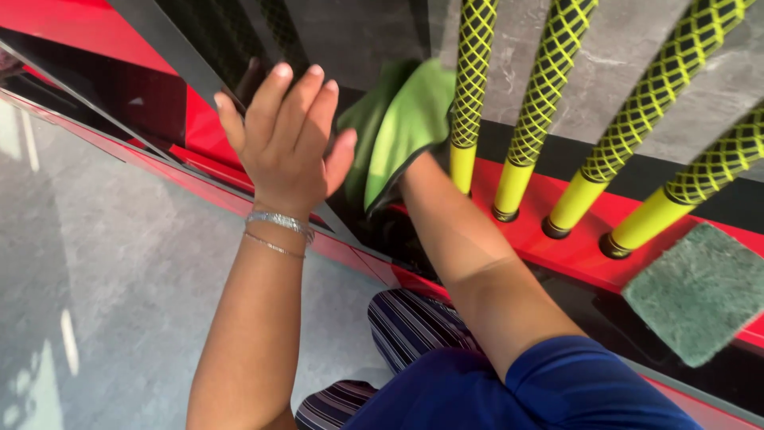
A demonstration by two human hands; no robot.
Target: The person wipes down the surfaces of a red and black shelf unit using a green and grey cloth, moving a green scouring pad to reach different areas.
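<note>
Up close, left hand [282, 143] open on dark glass [143, 95], right hand hidden inside green cloth [410, 119].

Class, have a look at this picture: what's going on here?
A person presses the open left hand flat against a glossy black panel on a red frame. The right hand, hidden under a green cloth, holds that cloth against the panel beside four yellow netted poles. A green scouring pad lies on the red ledge at the right.
</note>
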